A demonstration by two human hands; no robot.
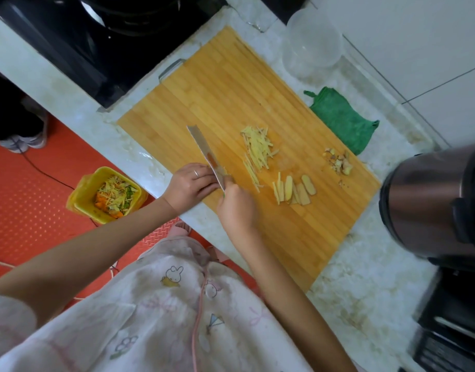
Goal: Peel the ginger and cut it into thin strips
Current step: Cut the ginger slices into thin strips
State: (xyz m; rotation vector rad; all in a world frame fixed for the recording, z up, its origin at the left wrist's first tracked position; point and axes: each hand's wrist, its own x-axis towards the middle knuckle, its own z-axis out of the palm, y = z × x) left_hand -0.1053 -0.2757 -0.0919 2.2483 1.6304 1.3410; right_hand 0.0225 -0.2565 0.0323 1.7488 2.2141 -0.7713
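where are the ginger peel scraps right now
In the head view the peel scraps lie on the right side of the cutting board, close to its edge, between the green cloth and the ginger slices.

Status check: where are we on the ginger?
Right hand grips knife, left hand touching blade. Strips piled on board, several slices uncut. Peel scraps aside, nothing blocking.

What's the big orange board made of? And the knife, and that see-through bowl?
The striped orange-brown cutting board looks like bamboo or wood: narrow strips joined side by side, with a matt finish. The long silver knife seems to have a metal blade, probably steel, since it shines pale grey. The round see-through bowl is clear plastic or glass; I cannot tell which.
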